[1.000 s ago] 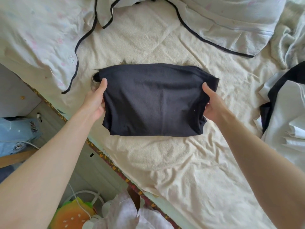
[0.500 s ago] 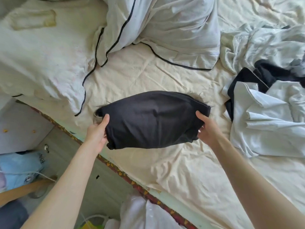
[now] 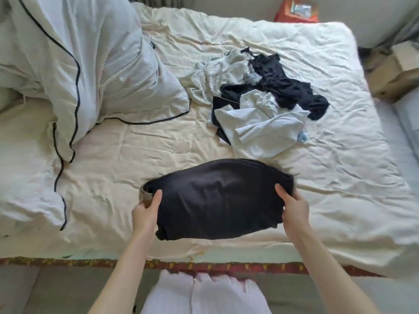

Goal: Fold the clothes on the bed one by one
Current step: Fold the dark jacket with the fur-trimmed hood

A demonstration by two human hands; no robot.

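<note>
A folded black garment is held just above the cream bed sheet, near the bed's front edge. My left hand grips its left end, thumb on top and fingers underneath. My right hand grips its right end the same way. The garment bulges upward in the middle. Beyond it, at centre right of the bed, lies an unfolded pile of white and black clothes.
A white duvet with black piping is bunched over the bed's left side. The bed's patterned edge runs along the bottom. Cardboard boxes stand to the right of the bed, and an orange packet at the far edge.
The folded black garment was lifted off the sheet and carried to the right, both hands keeping their grip. The view swung up, bringing the whole bed and clothes pile into sight.
</note>
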